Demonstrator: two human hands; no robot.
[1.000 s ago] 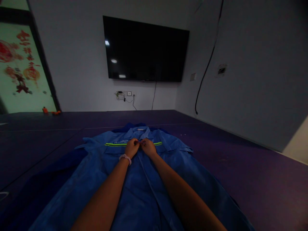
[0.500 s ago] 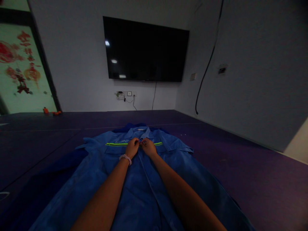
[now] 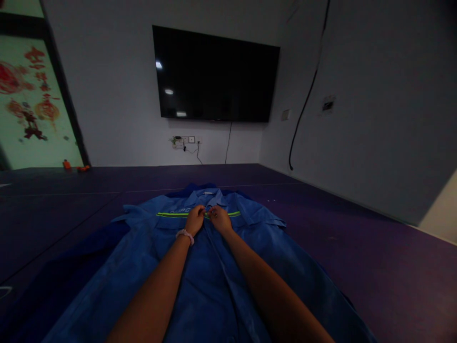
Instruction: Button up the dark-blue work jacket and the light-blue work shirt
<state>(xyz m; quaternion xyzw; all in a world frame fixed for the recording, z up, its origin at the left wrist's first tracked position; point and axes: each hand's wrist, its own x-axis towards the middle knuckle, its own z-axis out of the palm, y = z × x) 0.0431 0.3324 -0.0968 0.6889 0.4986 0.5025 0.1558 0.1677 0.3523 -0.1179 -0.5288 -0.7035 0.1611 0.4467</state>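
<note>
A blue work jacket [image 3: 214, 281] with a yellow-green reflective stripe [image 3: 171, 214] lies flat, collar away from me, on a dark purple surface [image 3: 357, 247]. My left hand [image 3: 195, 219], with a pale bracelet at the wrist, pinches the jacket's front edge at chest height. My right hand [image 3: 219, 218] pinches the opposite front edge right beside it. The fingertips of both hands meet at the jacket's centre line, just below the collar [image 3: 207, 194]. What sits between the fingertips is too small to make out.
A large black TV [image 3: 216, 74] hangs on the far wall above wall sockets [image 3: 185, 139] with trailing cables. A black cable [image 3: 307, 95] runs down the right wall. A door with red decorations [image 3: 32, 95] is at the left, small orange objects [image 3: 74, 166] by its base.
Both hands stay pinched together at the jacket's chest; only slight finger movement and a small shift of the view.
</note>
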